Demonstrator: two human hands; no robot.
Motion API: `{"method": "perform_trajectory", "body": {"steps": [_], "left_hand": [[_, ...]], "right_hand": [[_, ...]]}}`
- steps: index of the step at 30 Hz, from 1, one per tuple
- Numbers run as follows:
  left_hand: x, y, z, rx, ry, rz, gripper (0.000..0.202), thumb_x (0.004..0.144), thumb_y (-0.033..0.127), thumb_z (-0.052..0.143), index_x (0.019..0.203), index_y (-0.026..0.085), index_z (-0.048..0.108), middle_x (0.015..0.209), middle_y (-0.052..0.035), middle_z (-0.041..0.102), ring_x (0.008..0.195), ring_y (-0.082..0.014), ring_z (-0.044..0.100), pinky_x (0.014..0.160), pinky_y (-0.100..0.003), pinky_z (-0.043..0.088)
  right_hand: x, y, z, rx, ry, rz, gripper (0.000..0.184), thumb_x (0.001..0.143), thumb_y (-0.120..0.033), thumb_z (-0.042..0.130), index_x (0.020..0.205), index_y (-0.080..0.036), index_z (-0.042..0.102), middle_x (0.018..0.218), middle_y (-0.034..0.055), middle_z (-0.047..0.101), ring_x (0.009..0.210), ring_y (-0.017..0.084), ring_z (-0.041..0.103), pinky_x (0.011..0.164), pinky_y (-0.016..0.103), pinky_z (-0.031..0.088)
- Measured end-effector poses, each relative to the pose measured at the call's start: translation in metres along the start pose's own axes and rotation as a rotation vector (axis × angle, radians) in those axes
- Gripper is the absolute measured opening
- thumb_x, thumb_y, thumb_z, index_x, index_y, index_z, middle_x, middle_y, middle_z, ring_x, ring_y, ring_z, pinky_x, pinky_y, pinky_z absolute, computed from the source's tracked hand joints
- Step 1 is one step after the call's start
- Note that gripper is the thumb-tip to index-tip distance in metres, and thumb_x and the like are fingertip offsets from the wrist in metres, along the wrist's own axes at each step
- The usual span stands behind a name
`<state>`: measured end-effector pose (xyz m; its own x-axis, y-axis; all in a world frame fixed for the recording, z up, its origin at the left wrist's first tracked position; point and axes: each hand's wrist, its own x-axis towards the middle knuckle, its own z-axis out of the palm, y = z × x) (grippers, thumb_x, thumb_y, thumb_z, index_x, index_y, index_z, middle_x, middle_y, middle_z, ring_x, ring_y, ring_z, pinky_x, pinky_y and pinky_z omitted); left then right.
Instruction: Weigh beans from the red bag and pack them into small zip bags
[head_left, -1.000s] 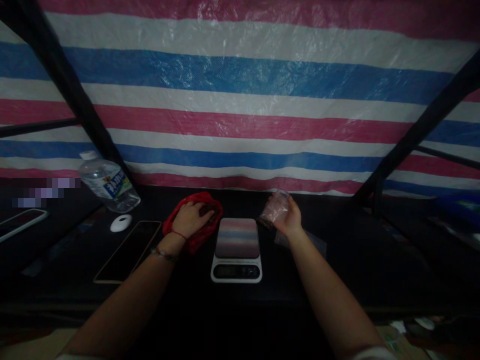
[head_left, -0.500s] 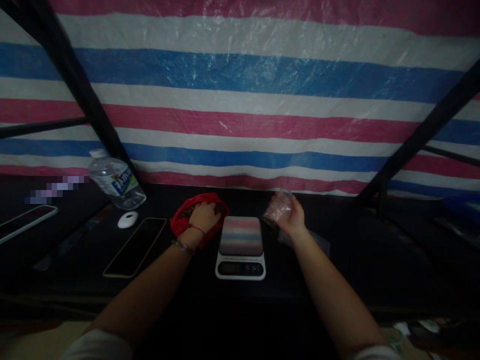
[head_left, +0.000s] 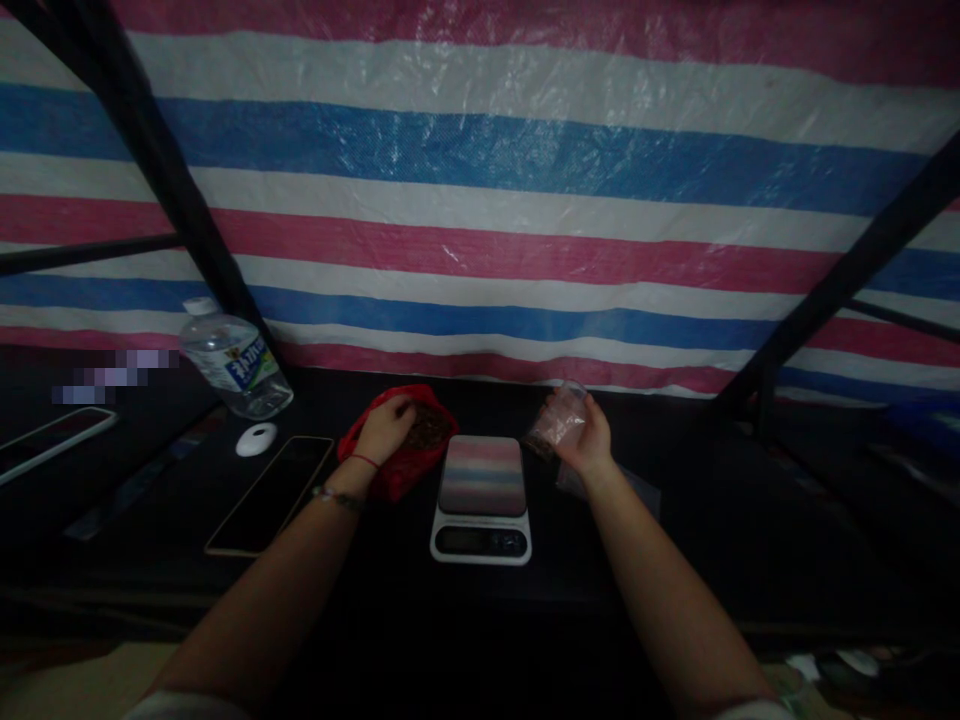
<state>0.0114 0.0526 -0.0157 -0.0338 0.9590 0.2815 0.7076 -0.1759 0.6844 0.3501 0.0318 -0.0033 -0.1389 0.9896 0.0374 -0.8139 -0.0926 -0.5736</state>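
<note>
A red plastic bag (head_left: 397, 480) lies wide at the mouth, with small brown pieces (head_left: 429, 428) heaped inside. My left hand (head_left: 385, 428) rests over the bag's left side, its fingers curled down into it; whatever they pinch is hidden. In my right hand (head_left: 591, 432) a clear plastic bag (head_left: 562, 415) is held tilted, with a little brown material at its lower end. Between the two bags sits a white kitchen scale (head_left: 481, 480) with a shiny bare plate and a dark display. Beneath my right wrist lies another flat clear bag (head_left: 637, 490).
To the left are a phone (head_left: 270, 495), a white oval object (head_left: 256, 439), a clear bottle (head_left: 236, 365) and another phone (head_left: 56, 440). A striped tarp (head_left: 525, 240) hangs behind the black table (head_left: 720, 540), and dark slanted poles (head_left: 847, 265) flank both sides.
My left hand has shifted left within the red bag, uncovering more of the brown pieces. My right hand stays nearly in place with the clear bag.
</note>
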Motion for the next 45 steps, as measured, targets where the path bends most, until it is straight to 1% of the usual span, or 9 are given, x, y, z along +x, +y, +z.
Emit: {"method": "perform_trajectory", "body": {"steps": [3, 7, 14, 19, 24, 27, 36, 42, 45], "left_hand": [[0.002, -0.006, 0.000, -0.397, -0.011, -0.132, 0.033, 0.079, 0.029, 0.051, 0.107, 0.019, 0.064, 0.109, -0.0084, 0.066, 0.098, -0.0236, 0.063, 0.081, -0.036, 0.054], [0.003, -0.006, 0.000, -0.858, 0.015, -0.338, 0.025, 0.072, 0.025, 0.057, 0.095, 0.018, 0.064, 0.100, -0.0071, 0.065, 0.092, -0.0214, 0.063, 0.066, -0.028, 0.055], [0.002, 0.001, -0.005, -1.045, 0.058, -0.375, 0.024, 0.076, 0.039, 0.059, 0.088, 0.018, 0.060, 0.090, -0.0058, 0.065, 0.086, -0.0181, 0.063, 0.076, -0.033, 0.055], [0.000, 0.004, -0.002, -0.888, -0.020, -0.328, 0.030, 0.065, 0.037, 0.074, 0.088, 0.018, 0.066, 0.089, -0.0059, 0.067, 0.085, -0.0204, 0.064, 0.077, -0.032, 0.053], [-0.001, -0.001, -0.002, -0.224, -0.013, -0.043, 0.038, 0.071, 0.052, 0.067, 0.093, 0.021, 0.068, 0.096, -0.0065, 0.070, 0.088, -0.0246, 0.065, 0.080, -0.034, 0.050], [0.000, -0.006, -0.004, -0.051, -0.081, 0.002, 0.043, 0.072, 0.057, 0.064, 0.096, 0.022, 0.068, 0.099, -0.0061, 0.071, 0.090, -0.0243, 0.065, 0.079, -0.032, 0.049], [-0.002, -0.003, -0.008, 0.135, -0.224, 0.121, 0.044, 0.073, 0.052, 0.065, 0.102, 0.019, 0.070, 0.102, -0.0098, 0.072, 0.093, -0.0270, 0.066, 0.085, -0.035, 0.049], [-0.005, 0.009, -0.014, 0.051, -0.132, 0.188, 0.042, 0.078, 0.045, 0.060, 0.112, 0.020, 0.065, 0.110, -0.0079, 0.069, 0.099, -0.0245, 0.065, 0.090, -0.035, 0.049], [-0.006, 0.013, -0.014, 0.044, -0.141, 0.195, 0.038, 0.079, 0.045, 0.059, 0.107, 0.020, 0.066, 0.106, -0.0077, 0.070, 0.096, -0.0241, 0.065, 0.088, -0.035, 0.049]], "right_hand": [[-0.001, 0.000, 0.001, -0.006, 0.009, -0.004, 0.031, 0.076, -0.043, 0.063, 0.097, -0.020, 0.067, 0.083, 0.0045, 0.073, 0.076, 0.019, 0.069, 0.069, 0.032, 0.055], [-0.002, 0.000, 0.002, -0.015, 0.015, 0.001, 0.032, 0.075, -0.043, 0.064, 0.096, -0.019, 0.067, 0.083, 0.0046, 0.073, 0.076, 0.019, 0.069, 0.068, 0.032, 0.055], [-0.002, -0.001, 0.004, -0.031, 0.019, 0.019, 0.030, 0.076, -0.044, 0.062, 0.095, -0.021, 0.067, 0.082, 0.0031, 0.073, 0.076, 0.018, 0.069, 0.068, 0.032, 0.055], [-0.002, 0.000, 0.003, -0.037, 0.015, -0.004, 0.029, 0.077, -0.044, 0.062, 0.095, -0.022, 0.067, 0.083, 0.0032, 0.073, 0.076, 0.018, 0.069, 0.070, 0.032, 0.055], [-0.002, -0.001, 0.003, -0.034, 0.032, -0.020, 0.031, 0.076, -0.044, 0.063, 0.096, -0.021, 0.067, 0.083, 0.0033, 0.073, 0.077, 0.018, 0.069, 0.069, 0.031, 0.055], [-0.002, -0.002, 0.004, -0.026, 0.030, -0.011, 0.030, 0.076, -0.043, 0.063, 0.095, -0.021, 0.067, 0.083, 0.0039, 0.073, 0.077, 0.019, 0.069, 0.069, 0.031, 0.055], [-0.002, 0.001, 0.006, -0.030, 0.019, -0.008, 0.028, 0.077, -0.043, 0.062, 0.095, -0.021, 0.066, 0.082, 0.0039, 0.073, 0.075, 0.019, 0.069, 0.068, 0.032, 0.055], [-0.002, 0.000, 0.005, -0.025, 0.024, -0.011, 0.030, 0.076, -0.042, 0.064, 0.096, -0.020, 0.066, 0.083, 0.0038, 0.073, 0.076, 0.019, 0.069, 0.069, 0.032, 0.055], [-0.002, 0.000, 0.004, -0.014, 0.037, -0.011, 0.029, 0.076, -0.041, 0.064, 0.095, -0.020, 0.067, 0.083, 0.0039, 0.073, 0.076, 0.019, 0.069, 0.070, 0.032, 0.055]]}}
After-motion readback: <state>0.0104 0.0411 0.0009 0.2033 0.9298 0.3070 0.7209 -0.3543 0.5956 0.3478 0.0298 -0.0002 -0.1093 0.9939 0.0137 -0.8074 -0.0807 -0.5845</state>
